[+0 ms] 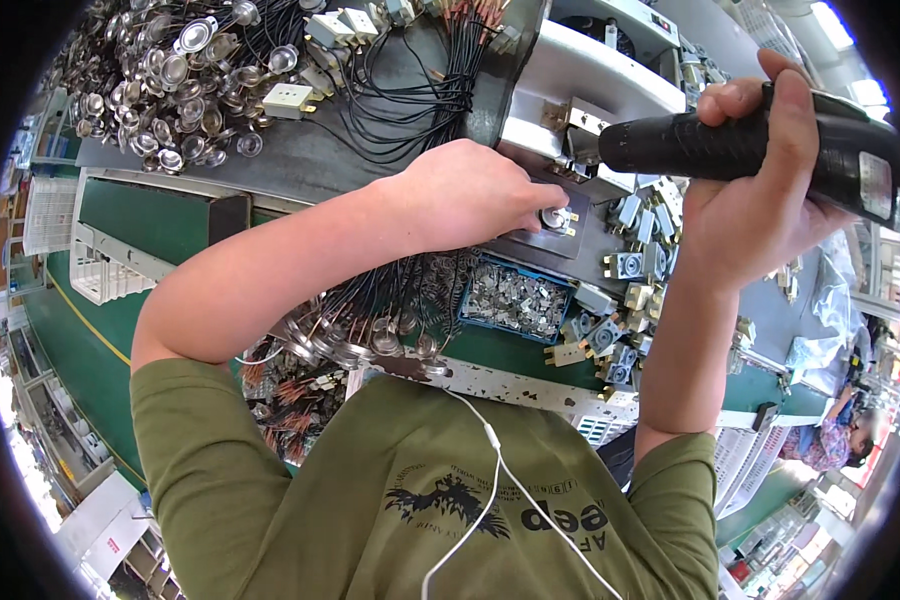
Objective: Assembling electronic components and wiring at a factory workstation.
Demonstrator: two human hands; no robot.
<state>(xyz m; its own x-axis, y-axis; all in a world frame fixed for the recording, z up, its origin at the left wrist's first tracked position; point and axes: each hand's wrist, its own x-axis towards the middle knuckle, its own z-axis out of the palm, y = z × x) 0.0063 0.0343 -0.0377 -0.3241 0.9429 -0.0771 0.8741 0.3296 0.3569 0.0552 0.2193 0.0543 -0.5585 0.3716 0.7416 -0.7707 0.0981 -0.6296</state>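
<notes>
Black handheld tool near loose grey parts, blue tray and wires

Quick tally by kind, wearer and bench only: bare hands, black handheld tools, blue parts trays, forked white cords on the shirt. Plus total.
Left hand and right hand: 2
Black handheld tool, held in the right hand: 1
Blue parts tray: 1
Forked white cord: 1
Total: 5
</notes>
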